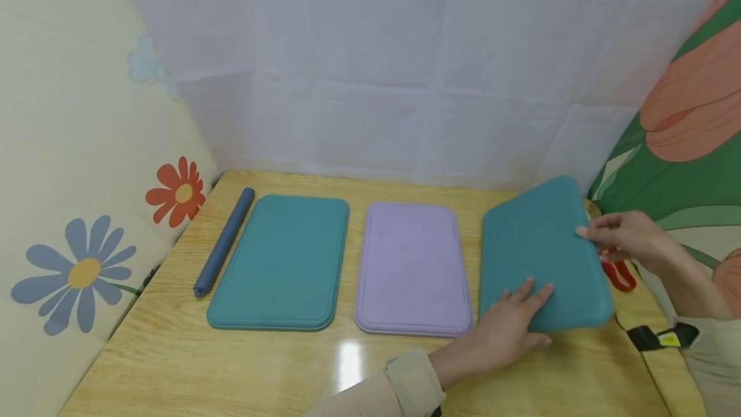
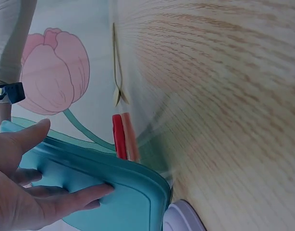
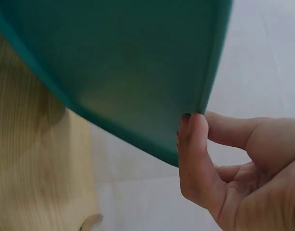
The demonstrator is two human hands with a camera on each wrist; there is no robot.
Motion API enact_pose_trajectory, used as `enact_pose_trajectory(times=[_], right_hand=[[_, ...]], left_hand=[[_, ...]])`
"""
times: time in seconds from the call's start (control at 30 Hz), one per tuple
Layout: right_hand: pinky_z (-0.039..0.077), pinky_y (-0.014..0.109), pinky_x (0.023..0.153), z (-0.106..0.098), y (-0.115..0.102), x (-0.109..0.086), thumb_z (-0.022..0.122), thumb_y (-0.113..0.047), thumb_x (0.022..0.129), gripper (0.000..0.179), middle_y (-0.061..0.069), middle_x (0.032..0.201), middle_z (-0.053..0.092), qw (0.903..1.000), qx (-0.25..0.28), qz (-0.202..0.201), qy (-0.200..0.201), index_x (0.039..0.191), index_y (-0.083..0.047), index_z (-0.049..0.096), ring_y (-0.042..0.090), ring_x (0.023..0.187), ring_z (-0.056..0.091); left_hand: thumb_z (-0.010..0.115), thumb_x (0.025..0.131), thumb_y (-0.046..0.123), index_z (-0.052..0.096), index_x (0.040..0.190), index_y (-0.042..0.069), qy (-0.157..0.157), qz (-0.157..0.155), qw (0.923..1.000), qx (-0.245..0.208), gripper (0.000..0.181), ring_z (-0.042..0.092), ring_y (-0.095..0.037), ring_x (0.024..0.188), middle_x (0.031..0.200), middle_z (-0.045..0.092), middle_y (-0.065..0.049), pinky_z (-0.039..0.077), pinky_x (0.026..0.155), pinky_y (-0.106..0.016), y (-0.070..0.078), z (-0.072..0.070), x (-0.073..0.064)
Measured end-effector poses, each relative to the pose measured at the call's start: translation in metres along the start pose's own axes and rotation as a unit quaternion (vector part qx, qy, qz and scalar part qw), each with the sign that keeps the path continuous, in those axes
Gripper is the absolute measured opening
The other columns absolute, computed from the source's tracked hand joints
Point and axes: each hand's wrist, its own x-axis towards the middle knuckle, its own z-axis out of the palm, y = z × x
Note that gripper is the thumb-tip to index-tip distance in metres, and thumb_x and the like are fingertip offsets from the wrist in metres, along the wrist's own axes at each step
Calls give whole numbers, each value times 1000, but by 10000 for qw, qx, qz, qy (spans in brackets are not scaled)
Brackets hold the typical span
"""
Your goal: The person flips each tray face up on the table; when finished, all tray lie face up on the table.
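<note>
A flat teal board [image 1: 538,243] with rounded corners leans tilted at the right of the table, its right side raised. My right hand [image 1: 631,240] pinches that raised edge between thumb and fingers, and the right wrist view shows the fingertips [image 3: 200,127] at the rim with the board's underside [image 3: 133,62] facing the camera. My left hand [image 1: 509,327] rests on the board's upper face near the front, fingers spread. To the left lie a lilac board [image 1: 412,269] and a second teal board [image 1: 280,262], both flat.
A dark blue rod-like roll [image 1: 224,243] lies at the table's left side. Beyond the raised board is a red looped object [image 1: 619,275], with a slim gold-coloured tool [image 2: 118,86] farther along in the left wrist view. A white cloth [image 1: 359,82] hangs behind the table.
</note>
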Motion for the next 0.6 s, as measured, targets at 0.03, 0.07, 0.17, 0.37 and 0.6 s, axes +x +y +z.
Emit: enact_pose_trajectory(times=[0.03, 0.07, 0.17, 0.37, 0.6], right_hand=[[57, 34, 76, 0, -2, 0, 54, -43, 97, 78, 16, 102, 60, 10000, 10, -11, 17, 137, 19, 30, 12, 82, 62], [57, 34, 76, 1, -4, 0, 54, -43, 97, 79, 18, 103, 61, 10000, 20, -25, 44, 138, 20, 29, 11, 82, 63], [57, 34, 77, 2, -10, -1, 55, -45, 96, 82, 24, 110, 60, 9998, 38, -79, 168, 138, 21, 29, 9, 82, 64], [58, 32, 75, 5, -21, 0, 56, -46, 95, 82, 23, 110, 59, 9991, 201, -172, 334, 138, 19, 31, 8, 79, 65], [58, 31, 72, 9, -34, -1, 60, -46, 93, 84, 6, 93, 64, 9978, 500, -98, 431, 138, 19, 32, 8, 75, 66]], left_hand=[[66, 89, 43, 26, 153, 29, 68, 47, 10000, 22, 77, 49, -37, 125, 154, 31, -5, 51, 92, -40, 0, 0, 0], [65, 90, 43, 25, 153, 29, 128, 85, 9999, 35, 77, 49, -36, 125, 155, 31, -5, 51, 92, -40, 0, -1, -1], [63, 91, 43, 22, 154, 29, 318, 159, 9993, 86, 77, 51, -35, 124, 155, 31, -5, 52, 91, -39, 2, -2, -2], [63, 92, 40, 13, 155, 32, 422, 156, 9990, -68, 81, 50, -34, 125, 157, 27, -3, 51, 92, -41, 4, -8, -4], [65, 92, 36, 7, 155, 32, 568, 339, 9971, -376, 86, 45, -28, 130, 157, 24, -7, 49, 95, -37, 5, -13, -7]])
